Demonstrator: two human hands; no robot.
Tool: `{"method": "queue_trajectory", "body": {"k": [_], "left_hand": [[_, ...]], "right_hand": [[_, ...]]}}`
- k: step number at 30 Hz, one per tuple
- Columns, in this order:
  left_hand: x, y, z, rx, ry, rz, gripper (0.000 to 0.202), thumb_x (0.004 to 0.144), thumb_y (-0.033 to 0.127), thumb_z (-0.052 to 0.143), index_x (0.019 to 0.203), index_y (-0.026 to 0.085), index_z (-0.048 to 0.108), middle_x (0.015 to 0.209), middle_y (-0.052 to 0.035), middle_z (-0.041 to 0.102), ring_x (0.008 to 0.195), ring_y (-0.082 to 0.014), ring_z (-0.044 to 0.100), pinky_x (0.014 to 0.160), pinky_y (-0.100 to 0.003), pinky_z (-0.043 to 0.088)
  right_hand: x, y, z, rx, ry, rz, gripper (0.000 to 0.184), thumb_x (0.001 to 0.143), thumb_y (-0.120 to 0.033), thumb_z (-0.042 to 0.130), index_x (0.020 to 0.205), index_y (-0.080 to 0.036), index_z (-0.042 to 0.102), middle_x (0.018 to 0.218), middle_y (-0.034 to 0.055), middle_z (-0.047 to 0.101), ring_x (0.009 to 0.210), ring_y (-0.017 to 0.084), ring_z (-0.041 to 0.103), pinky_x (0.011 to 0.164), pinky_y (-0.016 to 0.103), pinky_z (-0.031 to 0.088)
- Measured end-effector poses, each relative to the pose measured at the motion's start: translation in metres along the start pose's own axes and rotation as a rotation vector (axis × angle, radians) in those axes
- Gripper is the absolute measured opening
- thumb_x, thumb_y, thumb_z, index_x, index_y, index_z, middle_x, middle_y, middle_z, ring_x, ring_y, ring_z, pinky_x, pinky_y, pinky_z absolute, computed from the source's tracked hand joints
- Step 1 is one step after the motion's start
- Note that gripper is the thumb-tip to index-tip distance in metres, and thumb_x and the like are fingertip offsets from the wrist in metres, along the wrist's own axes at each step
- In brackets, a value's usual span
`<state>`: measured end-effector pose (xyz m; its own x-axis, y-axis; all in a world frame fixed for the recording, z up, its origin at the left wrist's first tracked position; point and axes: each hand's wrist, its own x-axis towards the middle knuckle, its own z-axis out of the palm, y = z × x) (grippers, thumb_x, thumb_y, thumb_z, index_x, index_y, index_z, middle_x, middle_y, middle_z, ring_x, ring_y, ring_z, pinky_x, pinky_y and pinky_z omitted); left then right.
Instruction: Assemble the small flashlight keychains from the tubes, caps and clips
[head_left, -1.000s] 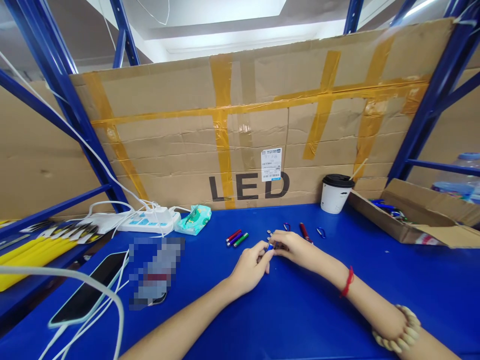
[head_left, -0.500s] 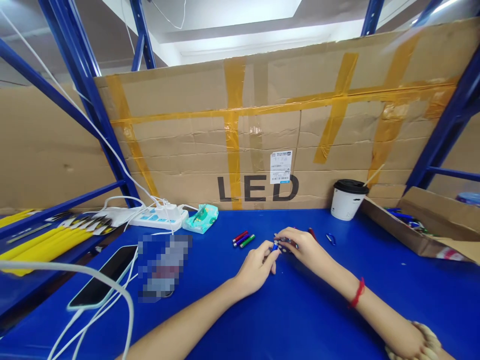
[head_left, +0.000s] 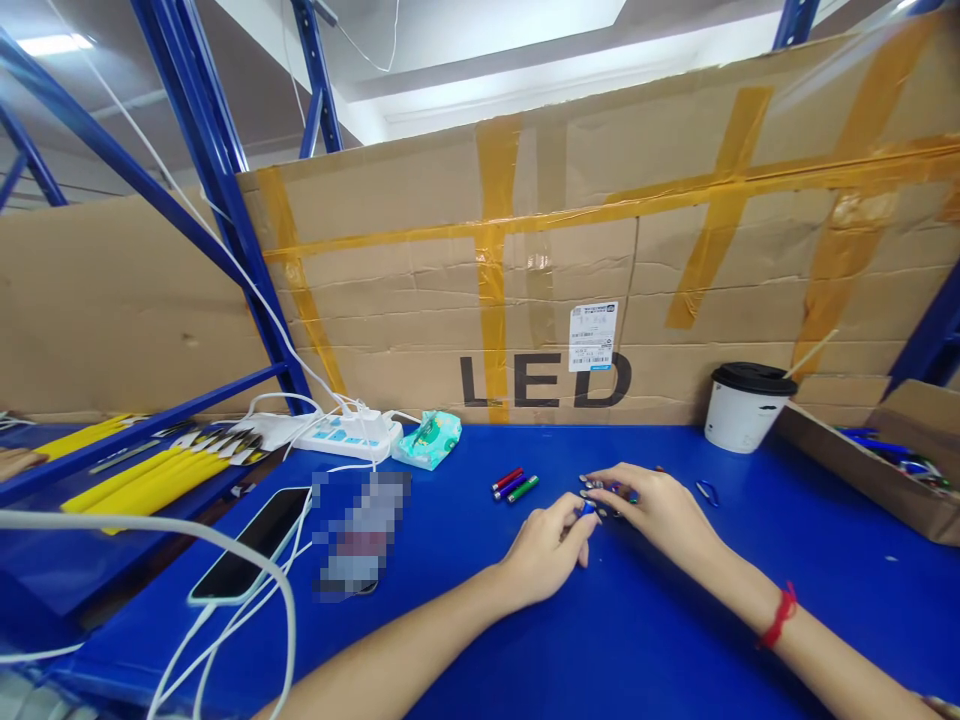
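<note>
My left hand (head_left: pixel 551 548) is closed in a pinch on a small blue cylinder (head_left: pixel 587 508), most of which its fingers cover. Just to the right, my right hand (head_left: pixel 656 505) has curled fingers, their tips close to the blue cylinder but seemingly apart from it. Small coloured bits show under its fingers, too hidden to name. Three short metallic tubes lie side by side beyond my left hand: a red tube (head_left: pixel 508 479), a purple tube (head_left: pixel 511 487) and a green tube (head_left: pixel 523 489). A blue carabiner clip (head_left: pixel 706 492) rests right of my right hand.
A lidded paper cup (head_left: pixel 742 420) with a stirrer stands at the back right, beside a cardboard box (head_left: pixel 862 470) of coloured parts. Leftward are a power strip (head_left: pixel 349 437), a tissue pack (head_left: pixel 427 440), a phone (head_left: pixel 251 548) and white cables. A large carton (head_left: pixel 420 320) stands behind the table (head_left: pixel 600 640).
The view has turned left, so everything sits further right in the picture. My left hand still pinches the blue cylinder; my right hand's fingertips have drawn slightly away from it.
</note>
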<state>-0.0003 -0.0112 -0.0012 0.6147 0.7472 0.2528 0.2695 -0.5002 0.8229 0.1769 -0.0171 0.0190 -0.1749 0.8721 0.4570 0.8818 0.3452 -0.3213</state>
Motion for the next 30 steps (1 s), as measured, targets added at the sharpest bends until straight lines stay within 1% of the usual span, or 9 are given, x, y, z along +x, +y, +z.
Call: {"method": "queue_trajectory", "body": {"k": [2,5,7,10,12,16,22,25,30], "left_hand": [[-0.0003,0.0,-0.0002,0.008,-0.008,0.002,0.025,0.089,0.036,0.034,0.09,0.018,0.051,0.054,0.0049,0.053,0.05,-0.0089,0.047,0.053,-0.019,0.035],[-0.0005,-0.0001,0.0002,0.016,-0.016,0.001,0.024,0.089,0.035,0.035,0.089,0.018,0.051,0.054,0.0052,0.052,0.049,-0.0087,0.047,0.053,-0.019,0.035],[-0.0005,0.0002,0.0005,0.022,-0.016,-0.005,0.023,0.088,0.036,0.036,0.088,0.018,0.052,0.053,0.0053,0.052,0.049,-0.0086,0.047,0.052,-0.019,0.035],[-0.0009,0.0013,0.0003,0.031,-0.013,-0.006,0.023,0.088,0.035,0.037,0.087,0.018,0.052,0.053,0.0054,0.052,0.047,-0.0084,0.046,0.051,-0.019,0.034],[-0.0013,0.0021,0.0,0.033,-0.015,-0.005,0.023,0.088,0.035,0.036,0.086,0.018,0.052,0.053,0.0053,0.052,0.047,-0.0083,0.045,0.051,-0.019,0.034],[-0.0019,0.0022,0.0001,0.031,-0.016,-0.007,0.023,0.088,0.035,0.037,0.082,0.018,0.051,0.052,0.0055,0.051,0.046,-0.008,0.044,0.05,-0.018,0.034],[-0.0016,0.0004,0.0005,0.039,-0.021,-0.018,0.024,0.088,0.036,0.037,0.089,0.018,0.052,0.053,0.0054,0.052,0.046,-0.008,0.045,0.05,-0.018,0.034],[-0.0018,0.0011,0.0001,0.034,-0.028,-0.011,0.025,0.088,0.037,0.036,0.089,0.018,0.052,0.053,0.0052,0.052,0.046,-0.0078,0.045,0.05,-0.018,0.034],[-0.0022,0.0035,-0.0001,0.025,-0.032,-0.006,0.024,0.088,0.036,0.036,0.088,0.018,0.052,0.053,0.0052,0.052,0.045,-0.0076,0.044,0.05,-0.018,0.035]], "right_hand": [[0.0003,-0.0013,-0.0009,0.015,0.01,-0.011,0.027,0.085,-0.039,0.046,0.092,-0.023,0.066,0.09,0.0042,0.068,0.066,0.016,0.063,0.062,0.027,0.05],[0.0002,-0.0044,-0.0026,0.026,0.024,-0.033,0.031,0.087,-0.039,0.04,0.094,-0.023,0.066,0.092,0.0048,0.067,0.076,0.018,0.064,0.066,0.028,0.05],[-0.0001,-0.0059,-0.003,0.029,0.03,-0.024,0.031,0.087,-0.04,0.04,0.095,-0.024,0.066,0.091,0.0045,0.068,0.079,0.019,0.064,0.065,0.028,0.05],[-0.0006,-0.0063,-0.0026,0.034,0.028,0.013,0.029,0.085,-0.043,0.045,0.097,-0.024,0.064,0.087,0.0029,0.068,0.068,0.017,0.063,0.059,0.027,0.05],[-0.0011,-0.0063,-0.0024,0.042,0.037,0.014,0.03,0.084,-0.045,0.046,0.095,-0.024,0.065,0.086,0.0028,0.068,0.064,0.016,0.062,0.057,0.026,0.049],[-0.0023,-0.0078,-0.0032,0.051,0.049,-0.026,0.033,0.086,-0.046,0.041,0.093,-0.024,0.065,0.089,0.0038,0.066,0.064,0.014,0.06,0.057,0.025,0.048],[-0.0041,-0.0075,-0.0034,0.045,0.072,-0.052,0.03,0.087,-0.044,0.041,0.095,-0.026,0.063,0.091,0.0036,0.062,0.062,0.013,0.058,0.053,0.023,0.046],[-0.0045,-0.0066,-0.0024,0.031,0.06,-0.057,0.028,0.087,-0.043,0.042,0.096,-0.026,0.063,0.092,0.0032,0.062,0.062,0.012,0.058,0.052,0.022,0.046],[-0.0045,-0.0093,-0.0022,-0.011,0.06,-0.067,0.032,0.089,-0.041,0.036,0.096,-0.025,0.063,0.092,0.0042,0.063,0.065,0.014,0.06,0.052,0.022,0.045]]}}
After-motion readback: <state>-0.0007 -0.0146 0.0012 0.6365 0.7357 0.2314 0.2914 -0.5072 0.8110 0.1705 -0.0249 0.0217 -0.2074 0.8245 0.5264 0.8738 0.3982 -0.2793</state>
